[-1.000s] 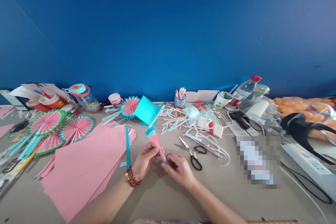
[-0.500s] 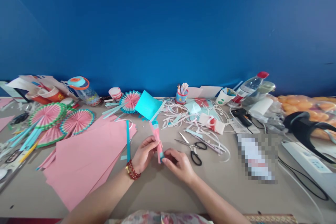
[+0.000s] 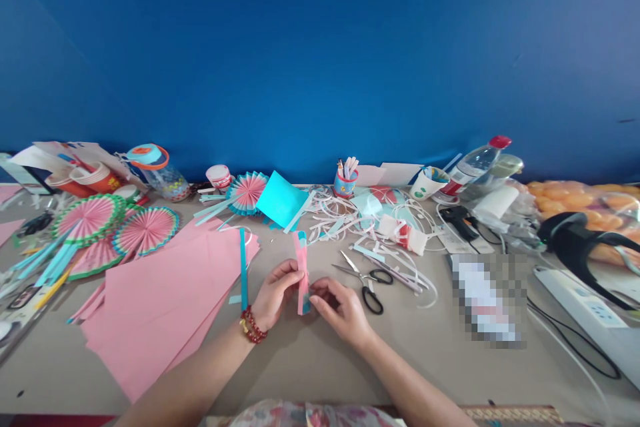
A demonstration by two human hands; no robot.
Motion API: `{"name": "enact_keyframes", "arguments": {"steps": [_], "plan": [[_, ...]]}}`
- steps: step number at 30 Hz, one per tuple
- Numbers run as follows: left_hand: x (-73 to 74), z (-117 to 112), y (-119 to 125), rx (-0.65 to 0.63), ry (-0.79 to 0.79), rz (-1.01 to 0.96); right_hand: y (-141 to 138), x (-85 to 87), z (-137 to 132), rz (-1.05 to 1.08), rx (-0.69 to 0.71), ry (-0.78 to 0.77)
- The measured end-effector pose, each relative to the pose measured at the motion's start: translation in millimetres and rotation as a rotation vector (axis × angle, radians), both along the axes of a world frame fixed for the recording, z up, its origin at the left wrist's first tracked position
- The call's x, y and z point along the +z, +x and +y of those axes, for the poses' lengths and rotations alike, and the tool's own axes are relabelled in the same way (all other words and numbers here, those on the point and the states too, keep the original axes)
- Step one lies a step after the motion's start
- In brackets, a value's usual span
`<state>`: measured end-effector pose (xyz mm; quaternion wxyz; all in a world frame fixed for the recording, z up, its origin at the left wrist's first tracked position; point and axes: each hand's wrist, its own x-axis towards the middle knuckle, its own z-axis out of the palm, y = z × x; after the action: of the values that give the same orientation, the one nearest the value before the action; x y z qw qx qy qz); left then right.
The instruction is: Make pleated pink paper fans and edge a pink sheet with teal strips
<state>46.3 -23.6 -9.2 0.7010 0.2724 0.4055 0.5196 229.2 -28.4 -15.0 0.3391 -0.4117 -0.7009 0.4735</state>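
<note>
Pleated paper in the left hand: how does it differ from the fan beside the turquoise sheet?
The pleated paper is gathered narrow; the fan is spread into a disc. The left hand holds the pleated paper; the fan is unheld. Both are pleated, pink and blue.

Pinches a pleated pink-and-blue paper strip (image 3: 302,257) in the left hand (image 3: 274,293); holds the right hand (image 3: 345,310) at its lower end, too close to tell whether touching. Has open scissors (image 3: 369,276) on the table (image 3: 320,360) to the right, pink sheets (image 3: 170,300) to the left with a blue strip (image 3: 244,267) over their edge, and, behind, a blue square (image 3: 283,201) partly hiding a round pleated fan (image 3: 247,192).
</note>
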Motion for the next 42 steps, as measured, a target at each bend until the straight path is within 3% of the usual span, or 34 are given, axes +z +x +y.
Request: {"name": "enact_keyframes", "arguments": {"steps": [9, 19, 28, 34, 42], "plan": [[2.0, -3.7, 0.4, -0.069, 0.033, 0.111, -1.4, 1.3, 0.7, 0.036, -0.078, 0.003], [3.7, -5.1, 0.6, -0.211, 0.164, 0.363, -1.5, -4.2, 5.6, 0.236, -0.105, -0.084], [6.8, -4.4, 0.6, -0.378, 0.230, 0.461, -1.5, -10.5, 9.7, 0.408, -0.198, -0.180], [6.8, -3.9, -0.4, -0.374, 0.249, 0.506, -0.7, -4.2, 10.1, 0.389, -0.243, -0.173], [7.9, -5.5, 2.2, -0.322, 0.246, 0.509, -4.7, -2.1, 9.1, 0.505, -0.159, -0.317]]}}
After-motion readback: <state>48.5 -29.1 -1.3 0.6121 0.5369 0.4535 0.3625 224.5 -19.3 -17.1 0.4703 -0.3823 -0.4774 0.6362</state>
